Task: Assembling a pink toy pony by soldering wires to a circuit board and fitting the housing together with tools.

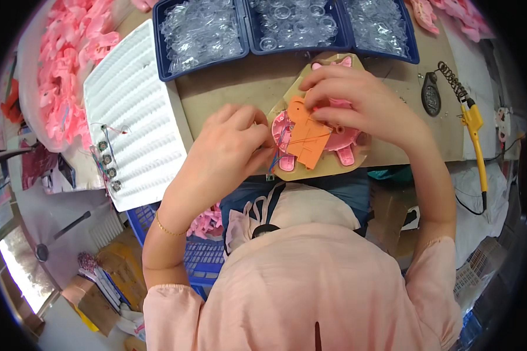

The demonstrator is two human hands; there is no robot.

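A pink plastic toy shell lies in a tan, roughly diamond-shaped fixture at the table's near edge. Over the shell's middle is a flat orange plastic piece, crossed by a thin orange wire. Close by the shell's left side, my left hand is closed with its fingertips pinched together; what they hold is hidden. Thin red and blue wires run just beside those fingertips. My right hand reaches over the shell from the right, thumb and fingers pinched at the orange piece's upper right edge. Its fingers cover what they grip.
Blue bins of clear plastic parts line the back. Left stands a white ribbed tray with several small round wired components; beyond it are heaped pink parts. A yellow soldering iron sits in a coil holder at right.
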